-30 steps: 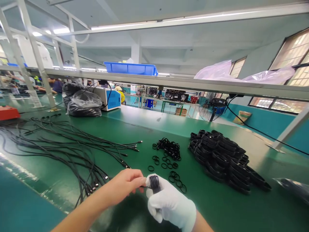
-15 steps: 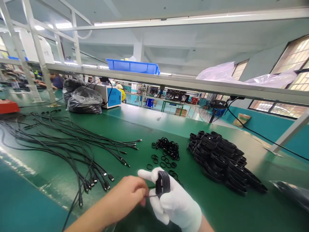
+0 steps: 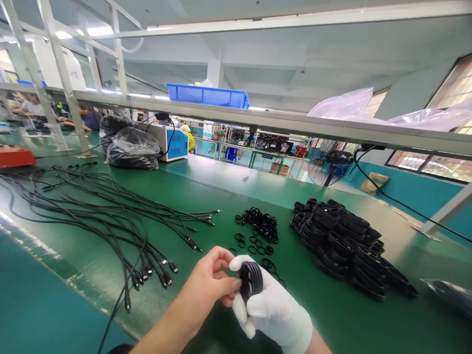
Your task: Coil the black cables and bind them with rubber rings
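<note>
A coiled black cable (image 3: 252,279) sits in my gloved right hand (image 3: 275,309), whose white fingers wrap round the loops. My bare left hand (image 3: 212,282) is at the coil's left side, thumb and fingertips pinched against the cable there; the exact part between them is partly hidden. Just beyond my hands lie black rubber rings (image 3: 258,223), some heaped and some loose on the green tabletop. Long uncoiled black cables (image 3: 121,221) with metal-tipped plugs spread over the table to the left.
A pile of coiled black cables (image 3: 341,241) stands on the right, with a clear plastic bag (image 3: 448,297) near the right edge. Farther back are bagged black goods (image 3: 132,150) and a blue-and-white machine (image 3: 173,142). An overhead shelf holds a blue bin (image 3: 206,96). People sit at the far left.
My left hand has moved up and right, from pulling a cable strand below the coil to touching the coil's side. The right hand still holds the coil. The view has shifted slightly.
</note>
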A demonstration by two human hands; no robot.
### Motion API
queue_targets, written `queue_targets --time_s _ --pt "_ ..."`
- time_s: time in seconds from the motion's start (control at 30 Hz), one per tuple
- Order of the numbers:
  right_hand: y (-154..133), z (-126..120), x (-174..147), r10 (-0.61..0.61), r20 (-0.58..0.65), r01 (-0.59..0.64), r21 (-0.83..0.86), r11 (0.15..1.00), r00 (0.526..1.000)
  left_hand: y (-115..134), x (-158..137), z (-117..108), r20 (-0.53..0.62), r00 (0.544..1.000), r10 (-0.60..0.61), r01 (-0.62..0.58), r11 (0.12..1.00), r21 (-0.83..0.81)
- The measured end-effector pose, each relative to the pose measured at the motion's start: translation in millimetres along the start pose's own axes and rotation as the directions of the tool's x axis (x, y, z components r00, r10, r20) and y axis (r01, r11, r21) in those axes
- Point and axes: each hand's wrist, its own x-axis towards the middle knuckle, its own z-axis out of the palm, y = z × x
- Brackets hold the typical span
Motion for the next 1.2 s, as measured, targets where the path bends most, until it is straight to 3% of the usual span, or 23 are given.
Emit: queue_targets --time_s 0.13,0.23,0.3,0.43,0.53,0.67,0.83,1.0,1.2 --pt "-3.8 1.1 0.7 0.085 0.037 -0.087 0.051 0.995 0.996 16.7 -5.7 -10.8 -0.074 0.986 0.149 -0.116 0.936 0.334" --pt "-2.3 4.1 0.2 0.143 0.081 -0.152 0.126 0.98 0.986 30.9 -4.8 -13.1 0.081 0.987 0.141 -0.162 0.851 0.499" --pt "0.2 5.7 -0.6 0.163 0.075 -0.174 0.176 0.969 0.984 37.1 0.1 -13.6 0.157 0.984 0.078 -0.148 0.853 0.501" --pt "4.7 9.3 1.8 0.177 -0.011 -0.168 0.261 0.951 0.984 41.0 14.6 -20.7 0.195 0.98 -0.033 -0.044 0.923 0.382" --pt "6.9 13.2 8.6 0.129 -0.126 -0.092 0.266 0.96 0.984 37.2 24.0 -26.8 0.12 0.989 -0.088 0.042 0.939 0.34" --pt "9.7 16.5 15.7 0.065 -0.261 -0.034 0.121 0.992 0.963 25.2 32.1 -25.4 0.051 0.988 -0.148 0.122 0.932 0.342" --pt "12.1 12.0 13.6 0.037 -0.269 -0.043 -0.015 0.999 0.962 14.0 35.8 -20.1 0.022 0.983 -0.18 0.161 0.923 0.349" --pt "5.2 13.8 8.6 0.089 -0.193 -0.09 0.001 0.996 0.977 14.3 36.6 -20.3 -0.007 0.986 -0.167 0.157 0.911 0.381" --pt "2.9 21.9 12.4 0.076 -0.35 -0.128 -0.128 0.983 0.934 18.0 30.6 -16.6 -0.085 0.99 -0.115 0.142 0.869 0.474"
